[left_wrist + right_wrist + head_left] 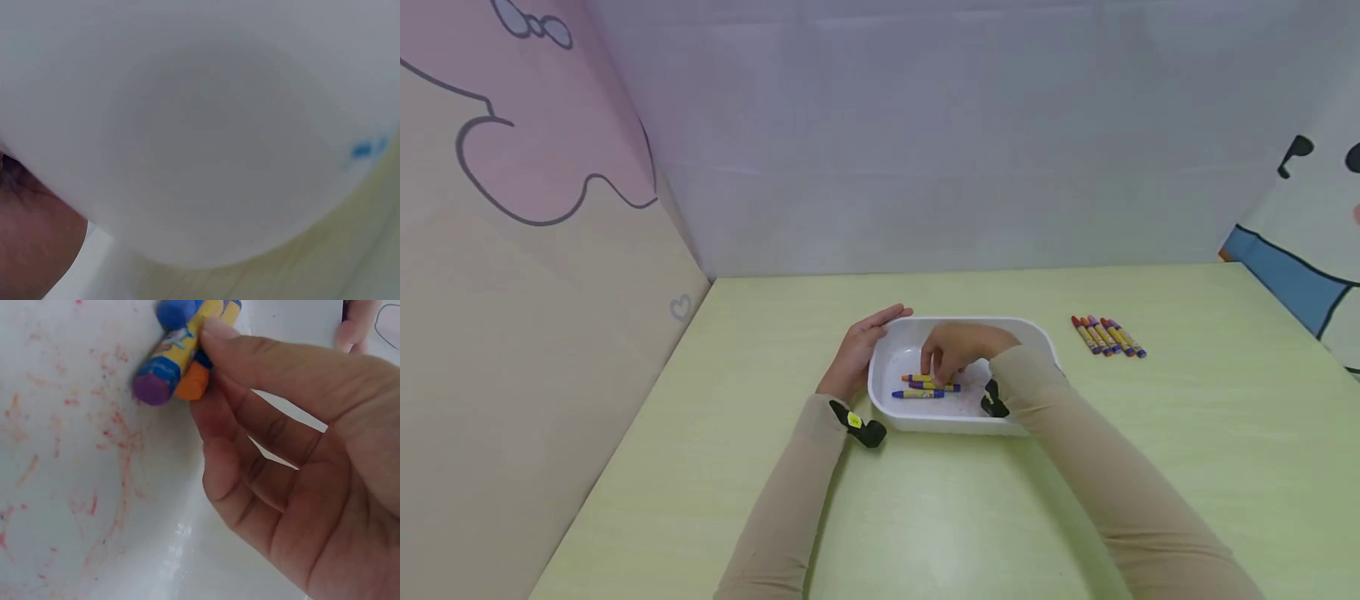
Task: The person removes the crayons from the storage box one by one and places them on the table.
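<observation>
My left hand (853, 354) holds the white plastic tray (964, 424) at its left end, around the rim. Inside the tray, my right hand (958, 348) reaches down over several crayons lying side by side. Its thumb and fingers pinch a purple crayon (152, 389) with a yellow wrapper. Against it lies an orange crayon (194, 381), partly hidden beneath. A blue crayon (917, 394) rests nearer the tray's front wall. The tray's outer wall (206, 144) fills most of the left wrist view, hiding nearly all of the left hand there.
To the right of the tray, several crayons (1108, 337) lie in a slanted row on the pale yellow-green table (925, 517). Red and orange marks streak the tray floor (69, 469). A pale wall (970, 142) stands behind the table, with cartoon-printed panels on both sides.
</observation>
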